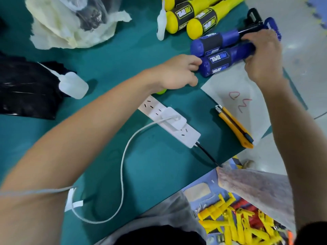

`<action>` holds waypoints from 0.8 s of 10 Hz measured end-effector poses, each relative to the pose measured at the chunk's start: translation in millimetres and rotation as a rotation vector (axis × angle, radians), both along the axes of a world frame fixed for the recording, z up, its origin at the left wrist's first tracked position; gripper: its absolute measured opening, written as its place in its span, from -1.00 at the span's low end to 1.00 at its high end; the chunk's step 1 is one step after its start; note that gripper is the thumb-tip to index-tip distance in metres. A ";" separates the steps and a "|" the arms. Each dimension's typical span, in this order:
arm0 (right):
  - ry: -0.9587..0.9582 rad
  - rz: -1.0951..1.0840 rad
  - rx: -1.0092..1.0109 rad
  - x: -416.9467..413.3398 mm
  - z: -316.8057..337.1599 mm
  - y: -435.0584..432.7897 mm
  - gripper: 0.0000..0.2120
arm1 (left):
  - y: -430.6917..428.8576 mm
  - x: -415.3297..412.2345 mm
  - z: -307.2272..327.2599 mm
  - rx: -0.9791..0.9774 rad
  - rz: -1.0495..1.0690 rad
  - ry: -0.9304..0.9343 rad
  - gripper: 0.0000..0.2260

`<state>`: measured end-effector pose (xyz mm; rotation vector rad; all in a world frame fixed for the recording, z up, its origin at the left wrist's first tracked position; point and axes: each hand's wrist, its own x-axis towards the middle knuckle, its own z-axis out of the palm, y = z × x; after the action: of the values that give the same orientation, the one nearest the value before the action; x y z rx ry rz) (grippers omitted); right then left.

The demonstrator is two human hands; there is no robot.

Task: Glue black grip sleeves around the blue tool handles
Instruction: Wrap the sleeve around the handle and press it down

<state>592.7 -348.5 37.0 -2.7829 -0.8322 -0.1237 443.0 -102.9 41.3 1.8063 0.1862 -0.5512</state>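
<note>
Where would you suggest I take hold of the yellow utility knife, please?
Probably best to pinch the utility knife across its yellow mid-body, coming from above: it lies flat and diagonal, long sides free, with the metal tip at the far end.

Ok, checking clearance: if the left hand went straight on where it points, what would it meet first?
The left hand would at once meet the rounded end of the nearer blue handle; they look nearly touching.

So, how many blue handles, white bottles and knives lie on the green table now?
Blue handles: 2
White bottles: 2
Knives: 1
Total: 5
</note>
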 end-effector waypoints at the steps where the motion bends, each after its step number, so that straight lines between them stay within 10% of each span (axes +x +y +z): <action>1: 0.012 0.031 0.012 -8.6 -6.0 5.7 -0.58 | 2.3 -3.2 4.8 -0.027 0.024 -0.014 -0.42; 5: 0.002 -0.062 -0.303 -13.0 -8.6 35.5 -0.69 | 21.6 -44.3 29.0 -0.028 0.024 -0.138 -0.58; 8: -0.016 -0.141 0.104 -85.9 47.5 55.7 -0.57 | 51.4 -148.9 72.5 -0.124 0.129 -0.308 -0.71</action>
<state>506.8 -292.8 84.5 -2.7430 -0.6145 -0.2076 294.1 -51.5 113.8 1.7196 0.0557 -0.1849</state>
